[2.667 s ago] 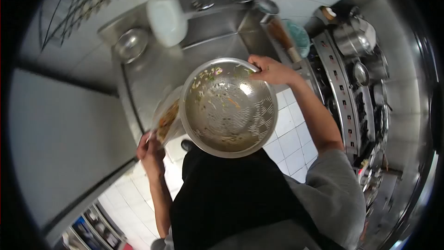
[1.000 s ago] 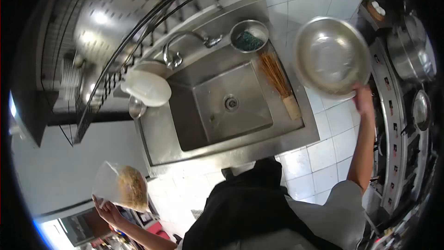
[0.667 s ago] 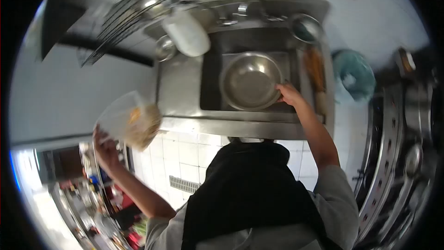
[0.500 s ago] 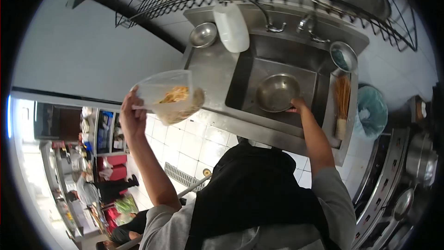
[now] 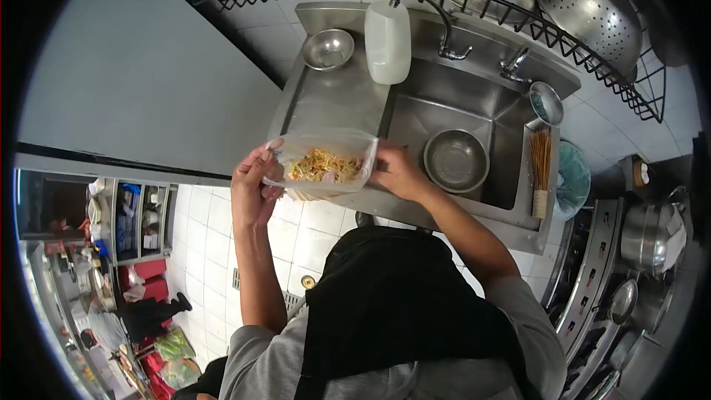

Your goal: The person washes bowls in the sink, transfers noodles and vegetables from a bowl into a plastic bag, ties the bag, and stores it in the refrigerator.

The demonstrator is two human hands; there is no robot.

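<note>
A clear plastic bag [image 5: 359, 143] with shredded, noodle-like food [image 5: 318, 167] of yellow and orange strands is held up in front of the counter edge. My left hand [image 5: 255, 178] grips its left side, fingers closed on the plastic. At the right edge of the bag, my right hand [image 5: 398, 170] has its fingers closed on the plastic; some fingertips are hidden behind it. A round metal bowl [image 5: 456, 161] sits in the sink, to the right of my right hand and apart from it.
The steel sink [image 5: 444, 81] has a faucet [image 5: 515, 67] behind it. A white jug [image 5: 387, 48] and a small metal bowl [image 5: 328, 50] stand on the left counter. Wooden sticks [image 5: 540, 163] lie at right. A wire rack [image 5: 474, 11] hangs above. A person [image 5: 141, 318] is at far left.
My right hand has let go of the bowl in the sink and moved left to the bag. My left hand has brought the bag rightward, and its food now shows from above.
</note>
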